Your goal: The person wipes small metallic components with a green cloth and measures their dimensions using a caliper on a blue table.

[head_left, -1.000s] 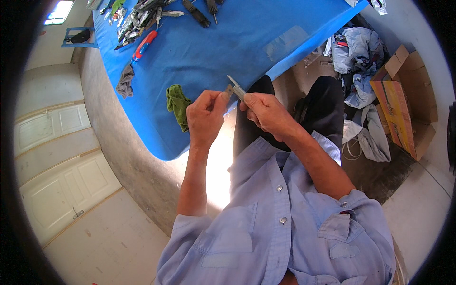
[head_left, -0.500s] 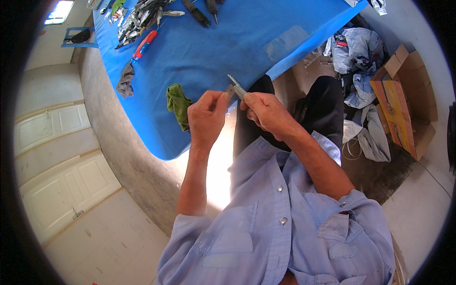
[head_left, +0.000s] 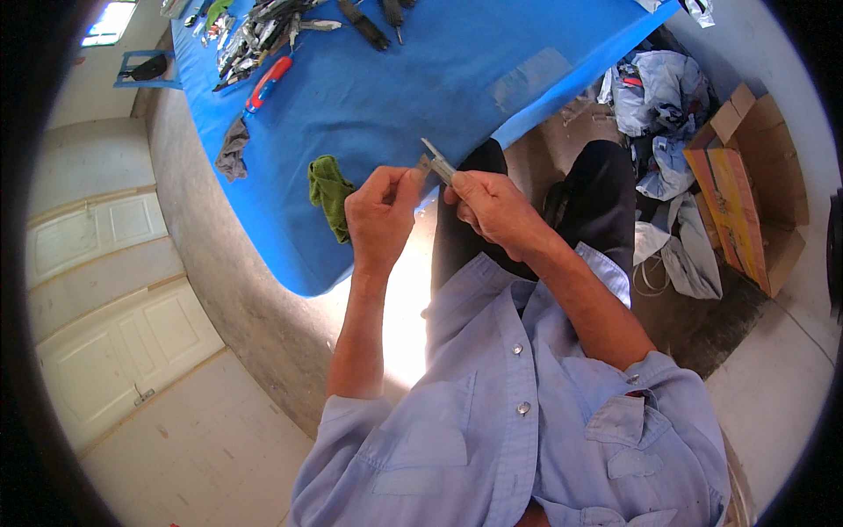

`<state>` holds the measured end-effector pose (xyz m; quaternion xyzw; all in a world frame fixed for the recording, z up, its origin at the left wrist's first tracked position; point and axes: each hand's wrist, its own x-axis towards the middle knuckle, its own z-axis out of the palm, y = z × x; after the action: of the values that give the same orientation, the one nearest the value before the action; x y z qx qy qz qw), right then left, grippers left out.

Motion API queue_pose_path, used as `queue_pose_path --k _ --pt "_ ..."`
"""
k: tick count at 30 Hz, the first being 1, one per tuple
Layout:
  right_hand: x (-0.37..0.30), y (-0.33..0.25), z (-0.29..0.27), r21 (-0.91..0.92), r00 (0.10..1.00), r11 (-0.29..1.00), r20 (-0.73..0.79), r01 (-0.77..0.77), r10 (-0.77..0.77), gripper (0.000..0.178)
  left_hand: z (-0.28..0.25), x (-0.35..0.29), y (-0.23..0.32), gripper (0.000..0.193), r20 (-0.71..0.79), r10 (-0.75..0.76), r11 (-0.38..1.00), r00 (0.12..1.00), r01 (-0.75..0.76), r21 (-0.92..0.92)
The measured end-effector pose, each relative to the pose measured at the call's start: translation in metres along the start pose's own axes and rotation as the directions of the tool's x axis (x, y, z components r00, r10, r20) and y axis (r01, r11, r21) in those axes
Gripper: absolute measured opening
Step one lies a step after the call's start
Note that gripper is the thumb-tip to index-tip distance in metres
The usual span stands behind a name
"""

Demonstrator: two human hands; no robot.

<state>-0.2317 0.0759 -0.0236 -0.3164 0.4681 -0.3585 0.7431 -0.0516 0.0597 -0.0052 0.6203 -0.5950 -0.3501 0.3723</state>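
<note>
Above my lap, at the near edge of the blue-covered table (head_left: 421, 88), both hands meet on a slim metal folding tool (head_left: 440, 165). A narrow pointed piece sticks out from its far end. My right hand (head_left: 492, 206) is closed round its body, thumb on top. Finger and thumb of my left hand (head_left: 384, 211) pinch a small flat part at the tool's left side. Their grip hides what exactly that part is. Left of my left hand lies a crumpled green cloth (head_left: 330, 195).
Farther off on the table are a pile of metal tools (head_left: 255, 48), a red-and-blue handled object (head_left: 269, 83), a grey rag (head_left: 233, 151) and dark brushes (head_left: 363, 24). At right, an open cardboard box (head_left: 746, 193) stands beside heaped grey cloth (head_left: 663, 97).
My left hand has shifted very slightly to the left. The right hand and the folding tool look the same.
</note>
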Motion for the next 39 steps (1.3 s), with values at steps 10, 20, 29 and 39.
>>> queue_pose_path --k 10,20,29,39 --pt "0.001 0.004 0.0 -0.019 1.0 0.999 0.0 0.031 -0.031 0.038 0.0 0.0 -0.003 0.014 0.006 0.02 1.0 1.0 -0.02 0.008" --pt "0.001 0.007 -0.001 -0.041 0.999 0.998 -0.007 0.049 -0.049 0.038 0.0 -0.002 0.002 0.015 0.035 0.026 0.999 0.999 -0.027 0.027" --pt "0.0 0.0 0.001 -0.055 1.0 0.999 -0.012 0.001 -0.001 0.037 -0.007 0.0 0.011 0.015 0.071 -0.09 0.996 0.993 0.089 0.018" --pt "-0.016 -0.005 -0.006 0.218 0.992 0.974 0.119 -0.066 0.04 0.034 -0.077 0.019 0.014 0.015 -0.305 0.14 0.99 0.942 -0.128 0.06"
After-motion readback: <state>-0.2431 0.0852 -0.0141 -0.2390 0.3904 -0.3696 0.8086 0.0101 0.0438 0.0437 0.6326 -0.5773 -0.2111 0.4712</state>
